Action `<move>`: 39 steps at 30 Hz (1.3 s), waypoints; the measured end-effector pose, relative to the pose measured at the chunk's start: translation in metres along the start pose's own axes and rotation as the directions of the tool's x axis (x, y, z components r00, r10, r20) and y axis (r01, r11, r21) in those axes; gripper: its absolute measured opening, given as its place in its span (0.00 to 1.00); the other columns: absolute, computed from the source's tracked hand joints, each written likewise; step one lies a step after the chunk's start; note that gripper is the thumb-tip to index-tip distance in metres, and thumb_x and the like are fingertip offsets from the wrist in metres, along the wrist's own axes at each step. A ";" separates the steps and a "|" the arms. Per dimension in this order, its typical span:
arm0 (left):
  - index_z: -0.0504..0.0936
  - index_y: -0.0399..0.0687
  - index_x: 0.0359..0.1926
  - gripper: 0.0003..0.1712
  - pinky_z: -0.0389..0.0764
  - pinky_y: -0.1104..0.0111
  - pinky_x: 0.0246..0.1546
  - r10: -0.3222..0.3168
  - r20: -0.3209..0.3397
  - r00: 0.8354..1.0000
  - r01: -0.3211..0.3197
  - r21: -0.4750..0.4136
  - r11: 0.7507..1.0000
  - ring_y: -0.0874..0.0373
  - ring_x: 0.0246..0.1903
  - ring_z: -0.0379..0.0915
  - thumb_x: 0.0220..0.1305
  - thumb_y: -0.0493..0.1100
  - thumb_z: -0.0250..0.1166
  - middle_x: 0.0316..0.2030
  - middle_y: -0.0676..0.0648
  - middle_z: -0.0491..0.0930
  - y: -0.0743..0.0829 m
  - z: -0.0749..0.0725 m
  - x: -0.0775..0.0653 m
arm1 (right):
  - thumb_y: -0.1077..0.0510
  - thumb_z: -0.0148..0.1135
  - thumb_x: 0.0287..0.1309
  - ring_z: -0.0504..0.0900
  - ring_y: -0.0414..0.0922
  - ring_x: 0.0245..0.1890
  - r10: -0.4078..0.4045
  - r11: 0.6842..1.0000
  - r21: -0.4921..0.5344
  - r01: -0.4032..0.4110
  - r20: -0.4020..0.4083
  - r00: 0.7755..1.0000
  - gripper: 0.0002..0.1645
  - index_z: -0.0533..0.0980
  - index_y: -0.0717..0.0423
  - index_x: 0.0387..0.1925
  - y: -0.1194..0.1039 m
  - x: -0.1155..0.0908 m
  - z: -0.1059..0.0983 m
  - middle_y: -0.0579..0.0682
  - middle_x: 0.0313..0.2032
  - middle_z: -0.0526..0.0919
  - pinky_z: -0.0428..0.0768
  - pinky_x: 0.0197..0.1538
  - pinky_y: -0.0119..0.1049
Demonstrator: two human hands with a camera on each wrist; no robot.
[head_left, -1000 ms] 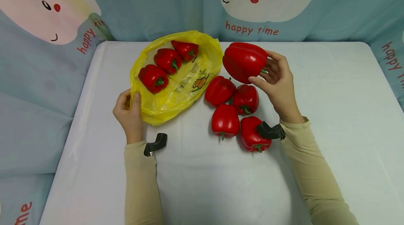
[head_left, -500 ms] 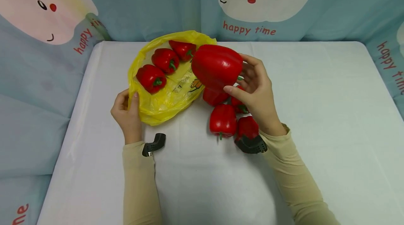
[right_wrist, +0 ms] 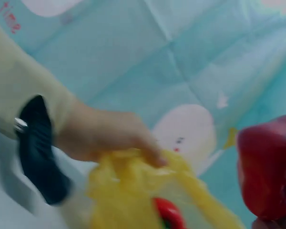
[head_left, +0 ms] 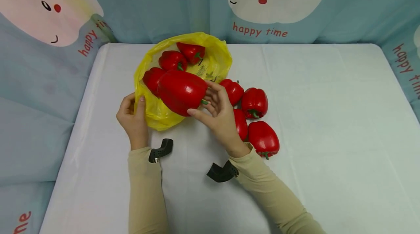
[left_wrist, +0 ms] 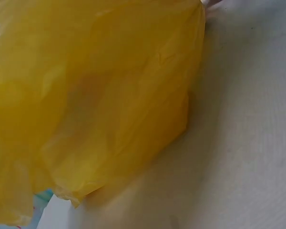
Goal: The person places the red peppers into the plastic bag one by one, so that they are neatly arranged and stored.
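Observation:
A yellow plastic bag [head_left: 226,57] lies with its mouth spread wide, and my left hand [head_left: 132,119] pinches its left rim between thumb and fingers. Over the bag's opening, my right hand [head_left: 218,115] grips a red bell pepper [head_left: 182,92] near its green-stem end. Inside the bag are three more red peppers, one [head_left: 152,81] partly covered by the held one. The left wrist view is mostly filled by the bag's outer wall [left_wrist: 109,95]. In the right wrist view the held pepper [right_wrist: 267,167] shows at the right edge.
Several red peppers, among them one at the front [head_left: 264,139], sit in a cluster right of the bag on the white tablecloth [head_left: 328,117]. A blue curtain [head_left: 183,4] hangs behind the table. Each wrist carries a black camera mount [head_left: 223,172].
My right hand has carried the held pepper leftward and nearer, from above the loose peppers to over the bag. My left hand keeps its pinch on the rim, nearly still.

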State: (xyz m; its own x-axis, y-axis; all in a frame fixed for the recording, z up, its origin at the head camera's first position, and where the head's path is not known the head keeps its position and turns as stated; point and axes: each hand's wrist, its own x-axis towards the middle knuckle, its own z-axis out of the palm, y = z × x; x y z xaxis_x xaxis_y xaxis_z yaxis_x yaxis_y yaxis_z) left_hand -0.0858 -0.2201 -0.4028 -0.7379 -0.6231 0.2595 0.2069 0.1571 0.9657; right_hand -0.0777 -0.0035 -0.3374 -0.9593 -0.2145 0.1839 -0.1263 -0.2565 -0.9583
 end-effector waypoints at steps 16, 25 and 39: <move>0.83 0.34 0.41 0.08 0.75 0.70 0.47 0.005 0.000 1.000 -0.005 0.001 1.000 0.58 0.38 0.75 0.62 0.33 0.62 0.39 0.45 0.82 0.000 0.000 0.000 | 0.70 0.64 0.53 0.71 0.48 0.55 0.042 0.999 -0.009 -0.042 -0.005 0.999 0.41 0.57 0.62 0.66 0.053 0.014 0.021 0.59 0.57 0.71 0.73 0.57 0.40; 0.84 0.35 0.40 0.08 0.75 0.70 0.47 -0.003 -0.001 1.000 0.003 0.003 1.000 0.58 0.38 0.75 0.61 0.33 0.62 0.39 0.44 0.82 0.001 0.000 0.000 | 0.70 0.69 0.49 0.71 0.48 0.55 0.023 0.994 -0.110 -0.025 -0.020 1.000 0.44 0.57 0.66 0.65 0.063 0.024 0.023 0.59 0.56 0.71 0.73 0.56 0.36; 0.84 0.35 0.38 0.08 0.74 0.74 0.37 0.010 0.017 1.000 -0.010 0.011 1.000 0.60 0.31 0.73 0.60 0.35 0.65 0.34 0.44 0.81 0.000 -0.003 0.002 | 0.61 0.74 0.46 0.71 0.46 0.58 0.136 0.934 -0.339 -0.110 0.056 0.989 0.46 0.60 0.61 0.65 0.086 0.020 0.029 0.56 0.59 0.71 0.70 0.58 0.29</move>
State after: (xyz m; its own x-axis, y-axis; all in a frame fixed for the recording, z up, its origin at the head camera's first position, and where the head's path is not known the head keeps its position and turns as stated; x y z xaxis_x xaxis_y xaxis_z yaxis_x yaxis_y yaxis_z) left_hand -0.0858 -0.2237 -0.4023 -0.7466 -0.6084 0.2692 0.2070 0.1722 0.9631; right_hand -0.1005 -0.0575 -0.4093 -0.9518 -0.3002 0.0634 -0.0985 0.1032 -0.9898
